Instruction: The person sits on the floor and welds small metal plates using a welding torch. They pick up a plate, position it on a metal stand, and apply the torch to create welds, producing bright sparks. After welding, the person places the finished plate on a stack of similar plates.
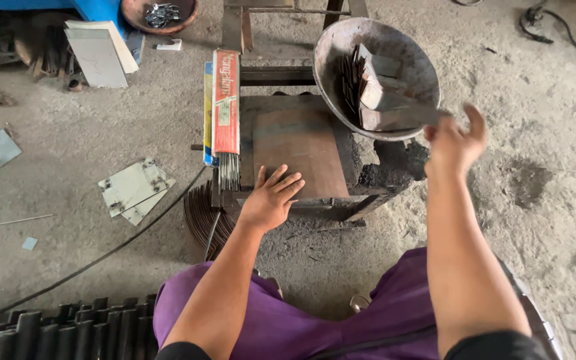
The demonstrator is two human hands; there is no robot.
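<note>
Fingers of our left hand lie spread and flat on the near edge of the rusty plate, gripping nothing. That plate rests on a low metal stand, our surface, straight ahead of our knees. Our right hand hangs in the air with fingers open and loosely curled, just at the lower rim of a tilted pan that leans at the stand's right side; we cannot tell whether the fingertips touch the metal bar poking out of the pan. More bars and a sheaf of thin strips lie inside it. Along the plate's left edge sits a red packet of rods, their grey ends sticking out toward us. Cut sheet pieces lie on the floor well to the left.
</note>
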